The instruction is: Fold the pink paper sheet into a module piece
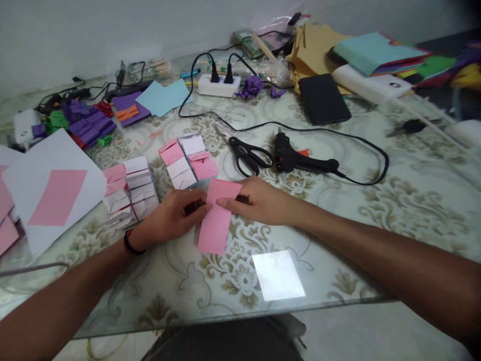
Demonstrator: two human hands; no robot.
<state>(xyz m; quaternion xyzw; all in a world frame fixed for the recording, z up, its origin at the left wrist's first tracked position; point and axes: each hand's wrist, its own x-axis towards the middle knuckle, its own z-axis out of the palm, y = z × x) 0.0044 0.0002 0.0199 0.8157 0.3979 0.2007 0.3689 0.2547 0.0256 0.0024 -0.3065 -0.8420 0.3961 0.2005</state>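
With your left hand (180,213) and right hand (257,200) both pinching the pink paper (215,231) over the table (338,240), near the white square (278,276), line its edges up and press any crease evenly from the middle outward.

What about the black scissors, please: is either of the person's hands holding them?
No, the black scissors lie on the table, while the left hand and right hand both hold the pink paper.
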